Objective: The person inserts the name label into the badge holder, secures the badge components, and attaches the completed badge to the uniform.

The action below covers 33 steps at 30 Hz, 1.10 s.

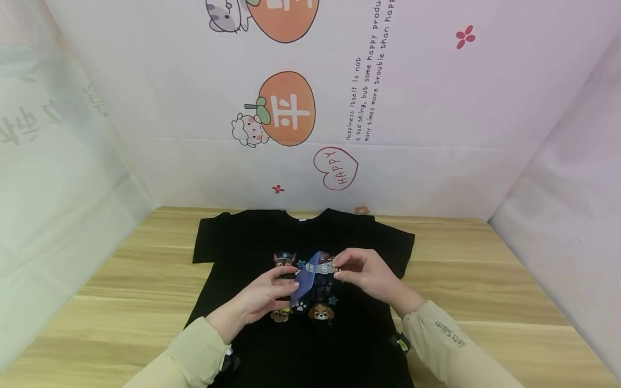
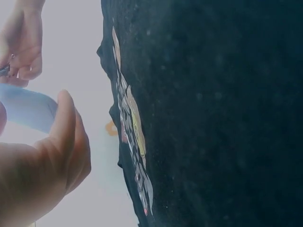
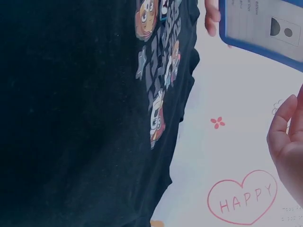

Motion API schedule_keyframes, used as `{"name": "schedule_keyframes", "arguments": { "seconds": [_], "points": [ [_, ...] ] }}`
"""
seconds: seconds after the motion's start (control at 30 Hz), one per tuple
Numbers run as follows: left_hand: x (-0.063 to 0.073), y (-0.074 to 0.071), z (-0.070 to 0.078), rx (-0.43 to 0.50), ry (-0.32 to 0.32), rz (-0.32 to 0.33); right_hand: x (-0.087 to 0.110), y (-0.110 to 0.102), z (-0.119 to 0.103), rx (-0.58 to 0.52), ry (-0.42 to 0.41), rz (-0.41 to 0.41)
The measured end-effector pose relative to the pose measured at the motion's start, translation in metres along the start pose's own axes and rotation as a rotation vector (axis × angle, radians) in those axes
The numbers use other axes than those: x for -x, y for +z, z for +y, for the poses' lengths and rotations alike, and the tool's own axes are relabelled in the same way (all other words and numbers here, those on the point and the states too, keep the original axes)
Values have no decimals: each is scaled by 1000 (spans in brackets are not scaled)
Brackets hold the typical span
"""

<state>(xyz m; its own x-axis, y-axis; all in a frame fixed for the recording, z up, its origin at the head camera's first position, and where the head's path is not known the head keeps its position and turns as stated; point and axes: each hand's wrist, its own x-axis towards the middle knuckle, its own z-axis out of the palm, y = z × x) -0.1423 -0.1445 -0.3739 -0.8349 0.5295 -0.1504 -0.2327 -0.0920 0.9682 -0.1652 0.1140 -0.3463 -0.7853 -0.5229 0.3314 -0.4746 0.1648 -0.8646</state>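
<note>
My left hand [image 1: 262, 299] holds a blue-edged ID badge holder [image 1: 304, 285] by its edge, thumb on one face and fingers on the other. In the right wrist view the badge holder [image 3: 255, 26] shows a printed card with a head-and-shoulders outline. A short clear strap with a metal clip [image 1: 322, 268] extends from its top. The far end of that strap is pinched between thumb and fingers of my right hand [image 1: 364, 272]. Both hands are above a black T-shirt [image 1: 301, 355] printed with cartoon dogs [image 1: 321, 312].
The T-shirt lies spread, collar away from me, on a light wooden table [image 1: 461, 280]. White printed cloth [image 1: 417, 108] hangs behind the table, with more cloth at both sides. Dark wrist devices show below both sleeves [image 1: 191, 345].
</note>
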Motion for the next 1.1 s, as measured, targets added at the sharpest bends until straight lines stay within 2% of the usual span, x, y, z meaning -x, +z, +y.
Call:
{"name": "schedule_keyframes", "arguments": {
  "seconds": [0.13,0.23,0.37,0.6,0.77,1.1],
  "points": [
    [0,2,0,-9,-20,10,-1,1,-2,-6,-4,-7],
    [1,4,2,-25,-15,43,-2,0,-4,-7,-7,-14],
    [1,7,5,-100,54,93,-3,-1,-7,11,-5,-19],
    [-4,14,12,-287,221,170,-3,-1,-9,52,1,-26],
    [-5,21,17,-318,325,201,-3,1,-10,49,-1,-46],
    [-7,28,20,-347,352,191,-4,2,-15,59,10,-51]
  ]
}}
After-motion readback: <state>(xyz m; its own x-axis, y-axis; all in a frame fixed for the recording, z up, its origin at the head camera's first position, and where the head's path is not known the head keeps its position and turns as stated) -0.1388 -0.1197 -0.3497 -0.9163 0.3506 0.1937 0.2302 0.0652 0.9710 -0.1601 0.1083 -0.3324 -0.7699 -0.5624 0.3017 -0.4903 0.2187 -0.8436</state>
